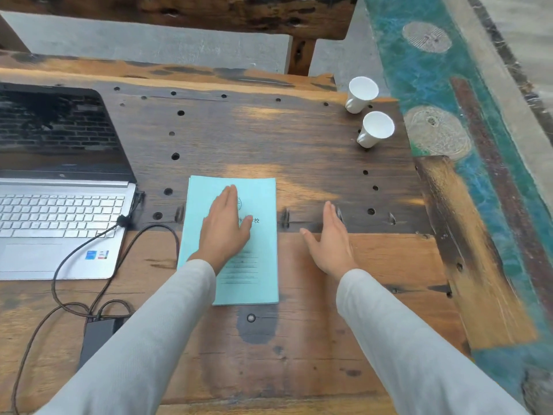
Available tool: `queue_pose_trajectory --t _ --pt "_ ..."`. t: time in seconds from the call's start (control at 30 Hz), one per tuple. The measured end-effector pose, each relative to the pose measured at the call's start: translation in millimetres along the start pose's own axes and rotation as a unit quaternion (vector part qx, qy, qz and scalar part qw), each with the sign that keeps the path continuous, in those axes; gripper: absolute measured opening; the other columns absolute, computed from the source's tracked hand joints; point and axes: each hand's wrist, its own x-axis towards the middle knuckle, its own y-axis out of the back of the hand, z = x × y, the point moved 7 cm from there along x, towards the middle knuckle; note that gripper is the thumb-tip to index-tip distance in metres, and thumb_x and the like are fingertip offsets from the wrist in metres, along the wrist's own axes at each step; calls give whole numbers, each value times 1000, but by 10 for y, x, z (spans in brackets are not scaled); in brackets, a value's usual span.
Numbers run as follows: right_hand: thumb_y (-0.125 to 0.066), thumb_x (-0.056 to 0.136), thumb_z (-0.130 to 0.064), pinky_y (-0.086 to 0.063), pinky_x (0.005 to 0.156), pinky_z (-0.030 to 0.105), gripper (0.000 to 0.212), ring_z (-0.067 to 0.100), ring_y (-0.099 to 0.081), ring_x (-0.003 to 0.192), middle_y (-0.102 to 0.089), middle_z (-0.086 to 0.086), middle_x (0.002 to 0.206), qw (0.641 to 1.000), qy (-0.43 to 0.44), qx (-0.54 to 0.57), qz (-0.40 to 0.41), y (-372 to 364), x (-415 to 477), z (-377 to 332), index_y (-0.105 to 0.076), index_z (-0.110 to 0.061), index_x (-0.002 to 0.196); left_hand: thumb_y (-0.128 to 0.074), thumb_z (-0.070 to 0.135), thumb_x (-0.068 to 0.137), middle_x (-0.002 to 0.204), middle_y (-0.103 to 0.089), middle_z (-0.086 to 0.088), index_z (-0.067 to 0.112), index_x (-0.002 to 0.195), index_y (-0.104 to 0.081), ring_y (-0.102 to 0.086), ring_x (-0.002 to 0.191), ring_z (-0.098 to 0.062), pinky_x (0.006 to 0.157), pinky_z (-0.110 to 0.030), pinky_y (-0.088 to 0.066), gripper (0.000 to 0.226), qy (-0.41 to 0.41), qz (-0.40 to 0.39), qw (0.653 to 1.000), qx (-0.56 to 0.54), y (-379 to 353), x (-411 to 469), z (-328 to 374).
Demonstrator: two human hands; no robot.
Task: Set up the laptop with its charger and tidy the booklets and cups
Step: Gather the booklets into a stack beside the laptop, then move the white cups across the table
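A stack of pale blue booklets point(260, 193) lies in the middle of the wooden table point(314, 339). My left hand point(225, 227) rests flat on the top cover, fingers together, holding nothing. My right hand point(330, 242) hovers edge-on just right of the stack, fingers straight, apart from it. A silver laptop point(57, 223) stands with its lid up at the left, its screen dark. A braided cable point(89, 244) runs from the laptop's right side across its palm rest to a dark charger brick point(97, 333), partly hidden by my left sleeve. Two white cups point(360, 94) point(375, 128) stand at the far right.
The table top has several round holes and metal fittings. Its right edge drops to a teal patterned floor point(434, 94). A dark wooden bench point(209, 13) stands beyond the far edge. Bare wood lies between the booklets and the cups.
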Motion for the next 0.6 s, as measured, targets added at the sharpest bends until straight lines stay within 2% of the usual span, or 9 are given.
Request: queue_pose_trajectory --t 0.13,0.27,0.37,0.5,0.6 --pt "-59 98 -42 -15 126 40 90 20 -7 156 -2 0 170 1000 -1 8 28 551 254 390 -1 -18 162 -58 31 97 165 -20 -6 8 158 -17 -15 152 -20 121 -32 -15 77 -39 -6 998 -41 -263 223 632" --pt "-61 96 -45 -22 122 42 92 27 -19 154 -3 2 170 999 -4 11 48 1046 609 753 -2 -19 162 -65 30 93 165 -22 -8 9 158 -18 -18 151 -20 118 -28 -15 83 -26 -8 995 -92 -530 539 1266" --pt "-64 94 -44 -23 120 39 96 29 -23 152 -5 3 170 998 -2 36 59 1354 973 943 -1 -21 162 -67 31 91 164 -25 -7 10 158 -20 -22 150 -20 116 -26 -15 84 -5 5 991 -134 -691 819 1705" --pt "-70 91 -40 -19 120 34 103 26 -19 154 -7 4 170 994 45 73 71 1638 1545 1009 3 -23 162 -66 39 91 163 -27 -6 13 158 -18 -29 147 -21 120 -36 -24 86 18 0 985 -169 -924 1266 2175" --pt "-74 87 -40 -18 121 37 111 26 -13 155 -5 5 170 992 59 91 65 1744 1972 1031 7 -27 161 -68 39 90 164 -26 -3 15 158 -18 -28 148 -19 120 -40 -26 88 44 -8 979 -201 -1121 1657 2411"
